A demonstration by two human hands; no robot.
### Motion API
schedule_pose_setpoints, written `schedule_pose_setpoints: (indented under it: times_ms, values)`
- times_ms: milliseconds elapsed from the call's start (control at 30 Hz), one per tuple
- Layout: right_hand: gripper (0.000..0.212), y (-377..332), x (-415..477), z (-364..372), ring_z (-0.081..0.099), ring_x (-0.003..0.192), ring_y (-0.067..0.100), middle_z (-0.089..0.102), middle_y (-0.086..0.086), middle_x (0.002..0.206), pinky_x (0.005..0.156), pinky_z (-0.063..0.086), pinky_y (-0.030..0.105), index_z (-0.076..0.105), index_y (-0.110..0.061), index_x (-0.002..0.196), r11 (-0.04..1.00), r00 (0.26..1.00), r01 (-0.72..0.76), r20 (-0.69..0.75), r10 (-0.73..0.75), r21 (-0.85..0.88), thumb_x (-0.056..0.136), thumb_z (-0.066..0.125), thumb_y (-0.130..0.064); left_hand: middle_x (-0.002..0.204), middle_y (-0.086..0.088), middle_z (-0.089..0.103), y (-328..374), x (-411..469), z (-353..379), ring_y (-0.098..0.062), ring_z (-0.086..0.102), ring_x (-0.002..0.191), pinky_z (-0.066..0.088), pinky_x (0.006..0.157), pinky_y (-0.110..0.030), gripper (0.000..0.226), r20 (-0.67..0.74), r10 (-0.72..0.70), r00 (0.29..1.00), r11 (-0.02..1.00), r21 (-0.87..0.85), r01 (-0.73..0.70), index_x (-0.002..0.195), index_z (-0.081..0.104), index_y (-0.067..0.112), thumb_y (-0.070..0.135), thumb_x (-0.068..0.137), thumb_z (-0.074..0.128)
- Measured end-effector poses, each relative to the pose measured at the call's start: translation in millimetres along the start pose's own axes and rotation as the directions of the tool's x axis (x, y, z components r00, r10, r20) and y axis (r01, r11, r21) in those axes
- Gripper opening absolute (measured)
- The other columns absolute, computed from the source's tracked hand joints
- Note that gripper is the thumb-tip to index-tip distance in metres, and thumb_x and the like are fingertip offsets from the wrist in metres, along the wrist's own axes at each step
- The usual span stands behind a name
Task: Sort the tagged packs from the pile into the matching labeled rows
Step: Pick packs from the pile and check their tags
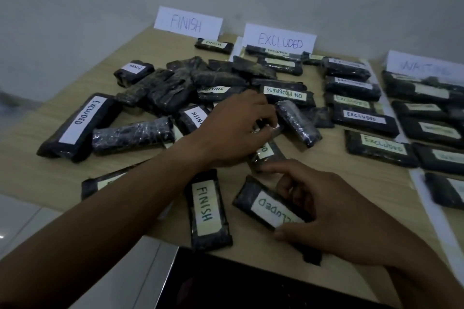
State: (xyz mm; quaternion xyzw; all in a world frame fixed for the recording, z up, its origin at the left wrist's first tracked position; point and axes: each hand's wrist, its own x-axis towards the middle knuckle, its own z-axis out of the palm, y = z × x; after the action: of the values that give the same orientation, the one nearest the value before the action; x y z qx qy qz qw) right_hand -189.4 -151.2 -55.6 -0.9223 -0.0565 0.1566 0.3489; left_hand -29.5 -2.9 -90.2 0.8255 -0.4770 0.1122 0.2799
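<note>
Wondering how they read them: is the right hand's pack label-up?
Label up: the pack at the right hand shows its white tag.

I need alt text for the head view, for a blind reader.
A person's right hand grips a black pack tagged EXCLUDED while the left hand reaches into a pile of tagged packs on a wooden table. Behind stand a FINISH sign, an EXCLUDED sign and a blurred third sign, with rows of packs below.
</note>
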Motion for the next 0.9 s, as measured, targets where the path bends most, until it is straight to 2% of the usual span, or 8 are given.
schedule_pose_setpoints:
  times_ms: [133,300,400,533,633,733,800,900]
  values:
    - [0.079,21.4,-20.9,-6.4,0.065,0.078,0.013,0.060,-0.004,0.091,0.064,0.051,0.021,0.055,-0.046,0.125,0.879,0.958,0.096,-0.282,0.045,0.467,0.069,0.074,0.007,0.085,0.003,0.061,5.6,3.7,5.2,-0.013,0.048,0.085,0.041,0.073,-0.034,0.031,-0.029,-0.040,0.999,0.997,0.057,0.042,0.085,0.067,0.019,0.040,0.083,0.044]
    - [0.039,47.7,-33.7,-13.9,0.062,0.057,0.015,0.070,-0.004,0.075,0.044,0.052,0.031,0.070,-0.026,0.092,0.535,0.709,0.198,-0.498,0.500,0.821,0.079,0.057,0.008,0.083,0.002,0.059,8.4,8.9,10.5,-0.017,0.047,0.082,0.041,0.071,-0.038,0.028,-0.035,-0.021,0.999,0.986,0.163,0.026,0.084,0.067,0.018,0.034,0.085,0.044]
    - [0.034,61.2,-38.9,-11.9,0.057,0.074,0.029,0.062,0.005,0.079,0.066,0.052,0.053,0.068,-0.023,0.087,0.418,0.596,0.344,-0.539,0.595,0.841,0.077,0.056,0.007,0.084,0.002,0.058,6.7,8.3,14.0,-0.015,0.044,0.083,0.038,0.070,-0.036,0.026,-0.036,-0.004,0.999,0.982,0.190,0.011,0.085,0.067,0.019,0.032,0.086,0.044]
    - [0.049,65.6,-44.2,-10.7,0.063,0.088,0.025,0.066,0.009,0.103,0.067,0.059,0.037,0.059,-0.020,0.109,0.576,0.431,0.339,-0.667,0.608,0.744,0.072,0.070,0.009,0.086,0.003,0.057,6.1,8.0,16.6,-0.016,0.044,0.084,0.038,0.070,-0.036,0.021,-0.037,-0.005,0.999,0.973,0.229,0.014,0.086,0.066,0.020,0.029,0.087,0.047]
    - [0.083,67.4,-46.9,-10.4,0.068,0.082,0.015,0.068,0.001,0.103,0.060,0.058,0.031,0.044,-0.038,0.134,0.703,0.419,0.245,-0.727,0.544,0.668,0.072,0.074,0.009,0.086,0.003,0.057,7.2,8.7,17.9,-0.015,0.043,0.084,0.035,0.069,-0.034,0.018,-0.041,-0.001,0.999,0.970,0.243,0.011,0.086,0.065,0.020,0.027,0.086,0.048]
    - [0.051,73.3,-43.9,-8.9,0.066,0.075,0.013,0.067,-0.005,0.085,0.063,0.055,0.033,0.063,-0.038,0.111,0.898,0.384,-0.096,-0.816,0.431,0.429,0.072,0.080,-0.009,0.086,0.004,0.056,6.4,9.4,18.8,-0.013,0.040,0.084,0.031,0.068,-0.031,0.019,-0.042,0.007,0.999,0.970,0.243,0.004,0.086,0.065,0.020,0.027,0.086,0.047]
    - [0.019,74.6,-41.4,-8.6,0.061,0.066,0.017,0.062,-0.002,0.068,0.061,0.051,0.037,0.066,-0.029,0.086,0.906,0.318,-0.253,-0.855,0.409,0.339,0.073,0.080,-0.024,0.086,0.005,0.056,5.9,9.6,18.2,-0.012,0.040,0.084,0.028,0.068,-0.030,0.020,-0.041,0.006,0.999,0.968,0.249,0.004,0.087,0.065,0.020,0.028,0.086,0.047]
    - [0.023,78.3,-40.1,-7.1,0.058,0.067,0.017,0.060,-0.005,0.065,0.064,0.050,0.038,0.059,-0.026,0.076,0.864,0.256,-0.386,-0.862,0.437,0.323,0.074,0.073,-0.044,0.087,0.006,0.057,6.3,10.0,17.5,-0.013,0.042,0.086,0.027,0.069,-0.029,0.018,-0.034,0.002,0.999,0.967,0.257,0.007,0.086,0.066,0.020,0.027,0.085,0.049]
